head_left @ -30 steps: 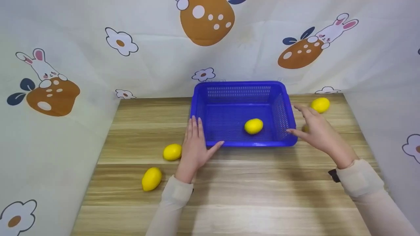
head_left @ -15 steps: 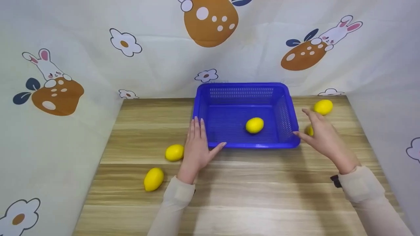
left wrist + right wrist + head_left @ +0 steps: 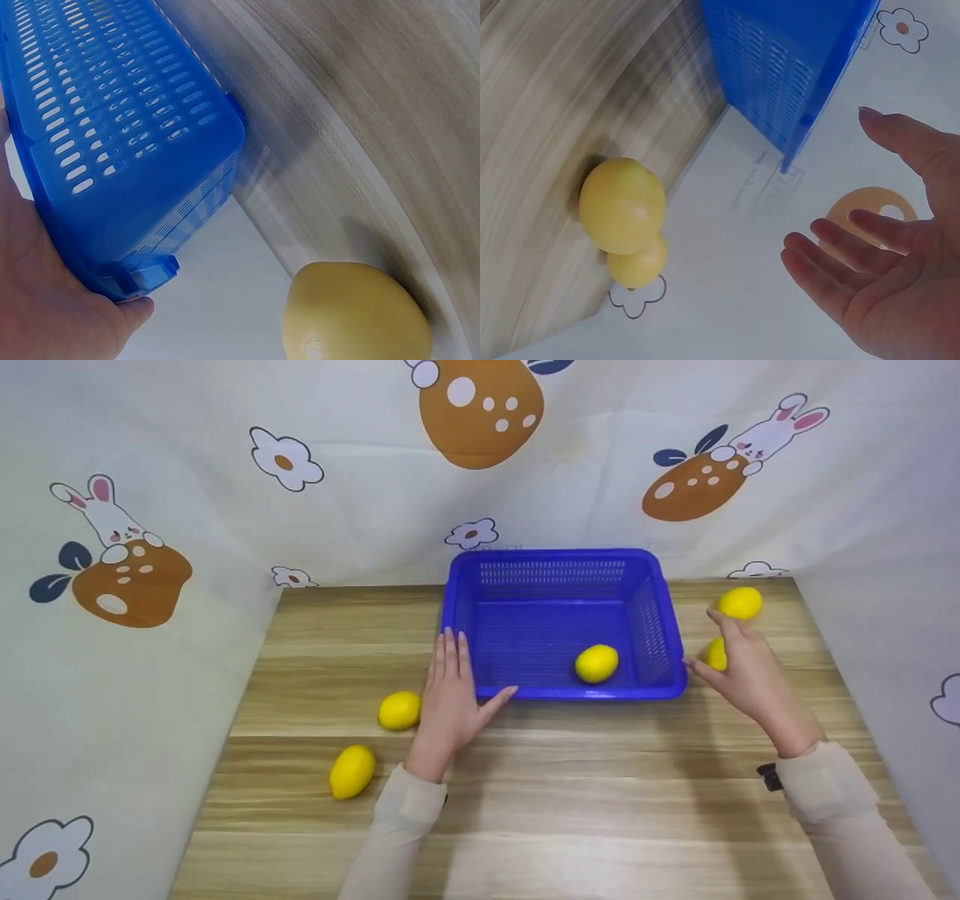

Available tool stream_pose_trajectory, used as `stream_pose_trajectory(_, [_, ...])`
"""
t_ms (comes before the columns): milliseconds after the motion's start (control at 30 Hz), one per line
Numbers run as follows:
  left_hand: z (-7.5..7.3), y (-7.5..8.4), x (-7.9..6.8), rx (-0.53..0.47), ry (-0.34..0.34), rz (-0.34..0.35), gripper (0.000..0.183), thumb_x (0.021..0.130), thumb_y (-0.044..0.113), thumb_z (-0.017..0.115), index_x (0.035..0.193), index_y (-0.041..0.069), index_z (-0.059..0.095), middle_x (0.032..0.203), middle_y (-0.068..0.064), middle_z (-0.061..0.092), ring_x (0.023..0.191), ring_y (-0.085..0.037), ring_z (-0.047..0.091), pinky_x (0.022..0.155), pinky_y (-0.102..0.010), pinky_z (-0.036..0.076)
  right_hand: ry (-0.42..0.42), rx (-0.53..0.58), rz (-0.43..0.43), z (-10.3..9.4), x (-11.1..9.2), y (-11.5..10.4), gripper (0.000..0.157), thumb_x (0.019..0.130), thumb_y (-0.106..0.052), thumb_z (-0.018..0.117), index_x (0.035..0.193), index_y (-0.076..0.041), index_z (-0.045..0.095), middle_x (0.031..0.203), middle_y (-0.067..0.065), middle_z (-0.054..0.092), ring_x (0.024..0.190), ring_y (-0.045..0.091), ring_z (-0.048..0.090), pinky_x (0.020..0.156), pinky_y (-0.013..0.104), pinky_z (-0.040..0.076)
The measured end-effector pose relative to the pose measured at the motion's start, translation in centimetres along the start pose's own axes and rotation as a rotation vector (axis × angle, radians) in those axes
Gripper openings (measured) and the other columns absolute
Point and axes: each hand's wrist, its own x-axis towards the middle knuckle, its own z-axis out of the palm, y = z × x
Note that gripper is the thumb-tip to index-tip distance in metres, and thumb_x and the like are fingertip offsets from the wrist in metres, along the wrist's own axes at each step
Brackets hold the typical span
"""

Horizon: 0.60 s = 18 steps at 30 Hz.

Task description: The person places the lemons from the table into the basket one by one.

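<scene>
A blue plastic basket (image 3: pixel 555 691) with slotted walls holds one lemon (image 3: pixel 597 664) near its front right. My left hand (image 3: pixel 450 694) rests on the basket's front left corner, fingers straight along the side rim and thumb on the front rim. Beside the right rim hovers my right hand (image 3: pixel 742 671), its fingers loosely bent with nothing between them in the right wrist view. Under and beyond that hand lie two lemons, a nearer one (image 3: pixel 622 205) partly hidden in the head view and a farther one (image 3: pixel 741 603). Left of my left hand lies another lemon (image 3: pixel 400 711).
One more lemon (image 3: pixel 352 772) lies nearer the front left of the wooden table (image 3: pixel 585 795). Behind the basket and along both sides hangs a printed cloth (image 3: pixel 360 525) with rabbits and flowers.
My right hand has drawn away from the basket's rim to the right. The lemon in the basket has rolled toward the front right. My left hand stays on the corner.
</scene>
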Motion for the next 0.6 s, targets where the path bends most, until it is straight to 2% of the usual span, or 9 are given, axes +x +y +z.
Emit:
stream_pose_trajectory(333, [-0.1,0.2,-0.1,-0.022,0.007,0.000,0.115,0.096,0.073,0.057,0.165,-0.009,0.015,0.173,-0.031,0.005,0.163,-0.043,0.008,0.132,-0.050,0.015,0.048,0.034,0.014,0.3,0.0,1.8,0.078,0.089,-0.010,0.084,0.149,0.015,0.041,0.143,0.047,0.047,0.126,0.067,0.047,0.107,0.079,0.037])
stream_pose_trajectory(600, [0.0,0.0,-0.1,-0.034,-0.002,-0.009,0.115,0.096,0.073,0.057,0.165,-0.009,0.013,0.174,-0.030,0.004,0.163,-0.042,0.007,0.132,-0.051,0.015,0.044,0.025,0.060,0.4,-0.3,2.6,0.080,0.090,-0.010,0.083,0.150,0.018,0.038,0.142,0.050,0.044,0.127,0.068,0.045,0.107,0.080,0.035])
